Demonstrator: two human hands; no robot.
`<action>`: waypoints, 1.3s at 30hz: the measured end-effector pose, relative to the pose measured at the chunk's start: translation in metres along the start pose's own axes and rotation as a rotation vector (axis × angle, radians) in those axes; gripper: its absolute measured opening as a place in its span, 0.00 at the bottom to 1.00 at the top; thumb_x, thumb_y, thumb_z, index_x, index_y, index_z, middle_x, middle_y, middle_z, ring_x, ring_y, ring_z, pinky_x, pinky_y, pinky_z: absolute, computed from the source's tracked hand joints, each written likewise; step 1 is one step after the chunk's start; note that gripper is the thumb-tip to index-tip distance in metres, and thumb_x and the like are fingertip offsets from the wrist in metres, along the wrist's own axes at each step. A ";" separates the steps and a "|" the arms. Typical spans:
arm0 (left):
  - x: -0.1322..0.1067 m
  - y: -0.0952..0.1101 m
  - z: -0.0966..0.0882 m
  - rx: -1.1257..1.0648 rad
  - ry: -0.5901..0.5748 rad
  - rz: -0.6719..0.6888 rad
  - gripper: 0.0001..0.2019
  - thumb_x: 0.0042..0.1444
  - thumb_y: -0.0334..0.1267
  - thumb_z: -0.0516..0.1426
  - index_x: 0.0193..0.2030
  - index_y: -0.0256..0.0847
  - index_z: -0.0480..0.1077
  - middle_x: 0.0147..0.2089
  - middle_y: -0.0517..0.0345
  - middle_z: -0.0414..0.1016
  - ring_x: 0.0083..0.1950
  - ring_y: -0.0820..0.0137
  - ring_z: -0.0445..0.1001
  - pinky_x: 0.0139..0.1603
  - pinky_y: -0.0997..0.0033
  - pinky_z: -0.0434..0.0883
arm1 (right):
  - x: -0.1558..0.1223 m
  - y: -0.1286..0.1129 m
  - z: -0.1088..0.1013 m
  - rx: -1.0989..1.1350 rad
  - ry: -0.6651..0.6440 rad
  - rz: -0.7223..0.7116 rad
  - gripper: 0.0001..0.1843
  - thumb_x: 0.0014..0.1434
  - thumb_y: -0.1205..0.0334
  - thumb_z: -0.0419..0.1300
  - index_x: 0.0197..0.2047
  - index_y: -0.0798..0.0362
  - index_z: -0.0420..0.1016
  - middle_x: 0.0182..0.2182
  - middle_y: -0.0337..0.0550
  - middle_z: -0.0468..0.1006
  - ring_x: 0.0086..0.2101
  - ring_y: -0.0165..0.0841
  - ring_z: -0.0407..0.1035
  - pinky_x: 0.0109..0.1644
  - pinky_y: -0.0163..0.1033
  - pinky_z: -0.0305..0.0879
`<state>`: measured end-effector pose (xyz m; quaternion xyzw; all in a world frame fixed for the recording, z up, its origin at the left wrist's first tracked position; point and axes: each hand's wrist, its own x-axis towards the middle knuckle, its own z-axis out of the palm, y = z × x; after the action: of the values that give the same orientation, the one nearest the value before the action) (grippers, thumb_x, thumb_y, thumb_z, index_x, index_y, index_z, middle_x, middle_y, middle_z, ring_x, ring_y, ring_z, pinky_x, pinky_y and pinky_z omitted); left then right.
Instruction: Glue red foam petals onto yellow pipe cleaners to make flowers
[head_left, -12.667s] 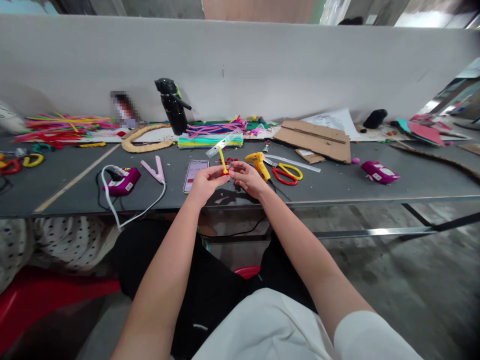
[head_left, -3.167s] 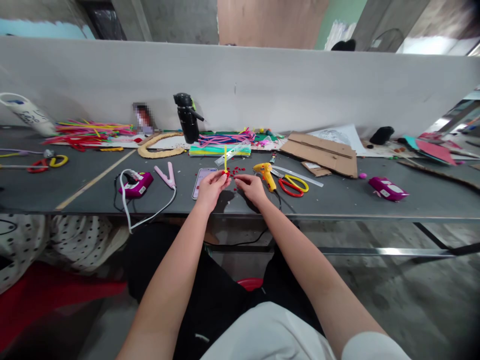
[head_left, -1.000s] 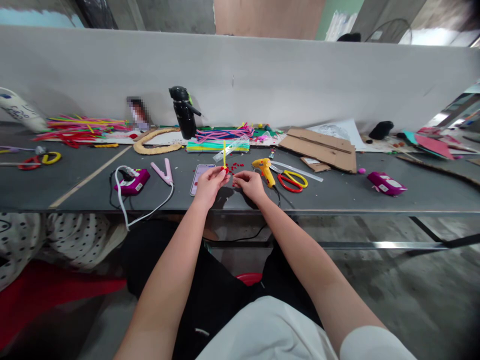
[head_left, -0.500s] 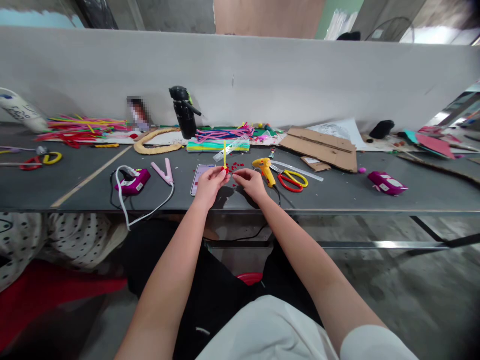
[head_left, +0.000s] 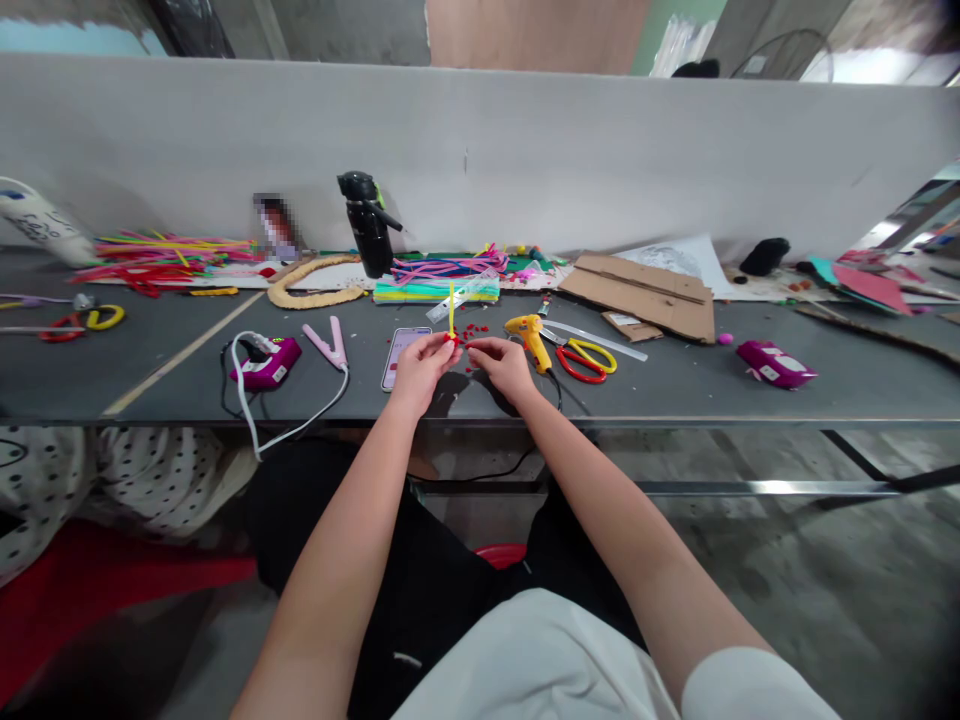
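My left hand [head_left: 420,374] is closed in a pinch around a thin yellow fuzzy stick, which looks like a pipe cleaner [head_left: 451,314]. It stands upright, with a red tuft [head_left: 451,340] at its lower end by the fingertips. Just to the right, my right hand [head_left: 507,370] is pinched too, with a tiny red piece [head_left: 469,346] at its fingertips. Small red bits [head_left: 474,330] lie scattered on the table behind the hands. A phone [head_left: 397,366] lies partly behind my left hand, and a yellow glue gun [head_left: 535,345] lies beside my right hand.
Scissors [head_left: 589,360] and a clear ruler [head_left: 626,350] lie right of the glue gun. Farther right are cardboard [head_left: 645,295] and a purple packet [head_left: 775,366]. To the left sit a pink hair-iron-like tool [head_left: 330,345] and a purple power strip [head_left: 274,364]. A black bottle [head_left: 367,225] stands behind.
My right fingertips have shifted very slightly, and the red piece shows a little more clearly. The yellow stick has moved a touch to the right; otherwise the scene looks the same.
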<state>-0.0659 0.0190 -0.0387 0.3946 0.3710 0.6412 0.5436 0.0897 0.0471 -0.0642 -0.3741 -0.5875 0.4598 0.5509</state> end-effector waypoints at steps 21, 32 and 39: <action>0.002 -0.009 -0.003 0.151 -0.004 0.038 0.15 0.44 0.38 0.70 0.40 0.38 0.76 0.40 0.53 0.79 0.43 0.66 0.78 0.48 0.60 0.77 | -0.008 -0.014 0.004 -0.034 -0.043 -0.071 0.19 0.53 0.45 0.65 0.34 0.54 0.76 0.25 0.39 0.75 0.26 0.30 0.68 0.33 0.37 0.66; 0.002 -0.012 -0.003 0.160 -0.032 0.062 0.16 0.44 0.37 0.70 0.41 0.39 0.76 0.40 0.54 0.79 0.42 0.66 0.78 0.50 0.59 0.76 | -0.007 -0.016 0.004 -0.066 -0.025 -0.026 0.19 0.50 0.45 0.66 0.30 0.54 0.75 0.23 0.38 0.74 0.24 0.28 0.65 0.29 0.35 0.62; 0.001 -0.011 -0.004 0.153 -0.038 0.053 0.18 0.43 0.38 0.71 0.41 0.38 0.77 0.41 0.54 0.79 0.42 0.68 0.78 0.51 0.61 0.76 | -0.007 -0.016 0.003 -0.068 -0.009 0.001 0.21 0.48 0.43 0.66 0.30 0.55 0.74 0.22 0.38 0.73 0.23 0.27 0.64 0.28 0.34 0.61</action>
<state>-0.0649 0.0218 -0.0501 0.4569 0.3978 0.6176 0.5016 0.0883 0.0354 -0.0512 -0.3907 -0.6050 0.4418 0.5348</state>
